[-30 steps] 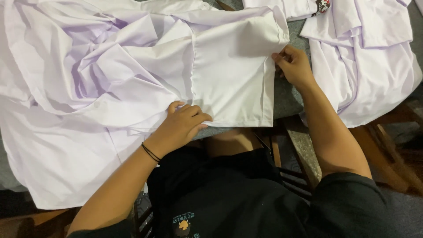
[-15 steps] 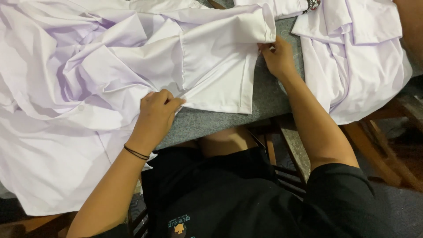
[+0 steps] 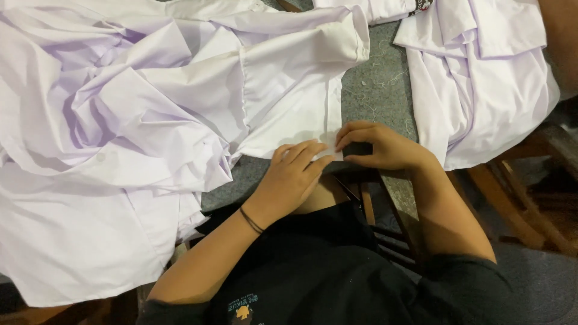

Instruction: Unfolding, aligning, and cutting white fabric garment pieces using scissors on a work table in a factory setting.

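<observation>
A large rumpled white shirt [image 3: 120,120] covers the left of a grey felt-topped table [image 3: 376,90]. One sleeve of it [image 3: 295,90] lies flat toward the table's near edge. My left hand [image 3: 292,174] presses flat on the sleeve's lower corner, a thin black band on its wrist. My right hand [image 3: 379,147] pinches the sleeve's hem edge right beside the left hand, fingers curled over the cloth at the table's edge.
A second white garment [image 3: 481,78] lies heaped at the right, hanging over the table's edge. Another folded white piece [image 3: 373,9] sits at the top. Wooden frame bars [image 3: 512,198] show below the table at right. My black shirt fills the lower middle.
My right hand came down from the sleeve's far corner to the near hem. My left hand shifted right to meet it. The sleeve now lies folded narrower.
</observation>
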